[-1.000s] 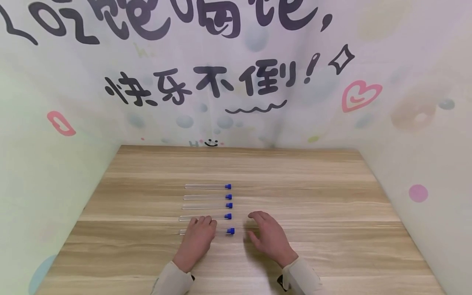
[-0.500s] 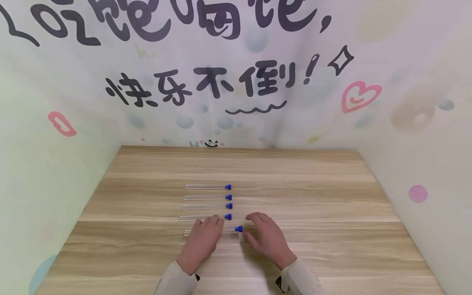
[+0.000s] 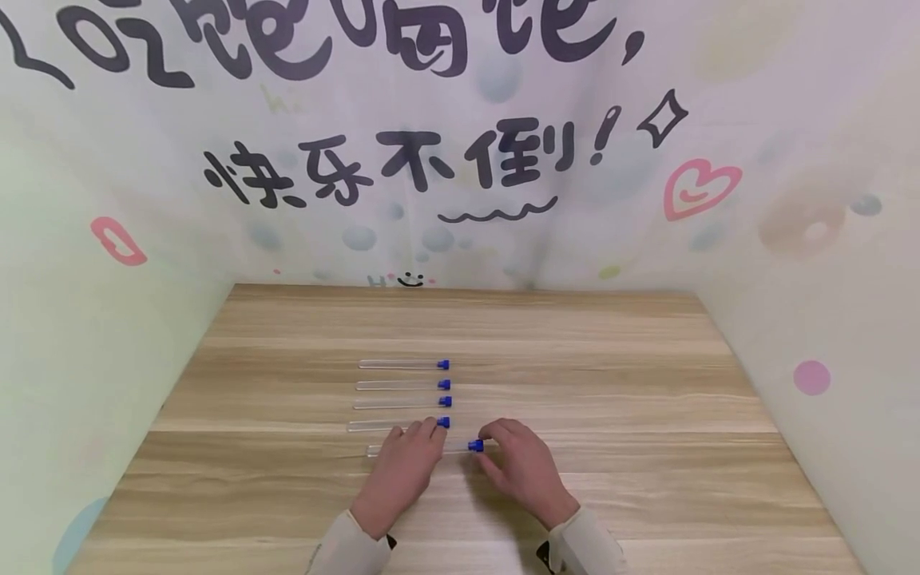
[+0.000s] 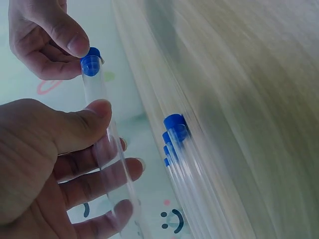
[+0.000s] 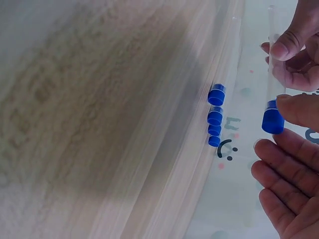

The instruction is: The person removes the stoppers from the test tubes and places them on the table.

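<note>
Both hands hold one clear tube [image 3: 420,450]: left hand [image 3: 406,471] pinches its body, right hand [image 3: 525,471] its blue cap [image 3: 475,446].

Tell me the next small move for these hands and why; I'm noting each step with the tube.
Probably pull or twist the blue cap off. The left hand holds the clear tube in a thumb-and-finger grip, lifted clear of the four capped tubes lying on the table, and the right hand already has its thumb and a finger on the cap.
</note>
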The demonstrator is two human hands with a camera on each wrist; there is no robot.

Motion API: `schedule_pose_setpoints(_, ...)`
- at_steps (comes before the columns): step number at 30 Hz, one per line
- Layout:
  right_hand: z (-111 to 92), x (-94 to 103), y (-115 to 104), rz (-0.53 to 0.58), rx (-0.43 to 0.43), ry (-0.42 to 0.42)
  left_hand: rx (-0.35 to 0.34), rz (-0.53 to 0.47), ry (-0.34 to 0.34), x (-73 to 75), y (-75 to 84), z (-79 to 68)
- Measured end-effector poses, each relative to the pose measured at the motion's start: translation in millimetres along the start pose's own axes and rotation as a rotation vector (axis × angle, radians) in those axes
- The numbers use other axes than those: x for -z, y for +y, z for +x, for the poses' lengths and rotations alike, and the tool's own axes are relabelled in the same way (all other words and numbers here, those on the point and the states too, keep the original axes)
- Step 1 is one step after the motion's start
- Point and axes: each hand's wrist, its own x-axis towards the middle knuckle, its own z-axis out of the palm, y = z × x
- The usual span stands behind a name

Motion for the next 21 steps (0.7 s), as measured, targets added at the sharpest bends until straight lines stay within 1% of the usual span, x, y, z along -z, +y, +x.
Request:
schedule_pose_setpoints(6, 1.0, 4.6, -0.9, 0.005, -0.006, 0.021, -0.012, 0.010, 0.016, 0.6, 2.0, 2.5)
schedule_pose_setpoints(15, 2.7, 9.2, -0.3, -0.035, -0.024, 0.059, -0.041, 0.071, 0.062, 3.0, 5.1, 4.9)
schedule_pose_setpoints(21, 2.6, 8.5, 2.2, -0.043, -0.024, 0.071, -0.054, 0.079, 0.061, 6.1, 6.4, 5.9)
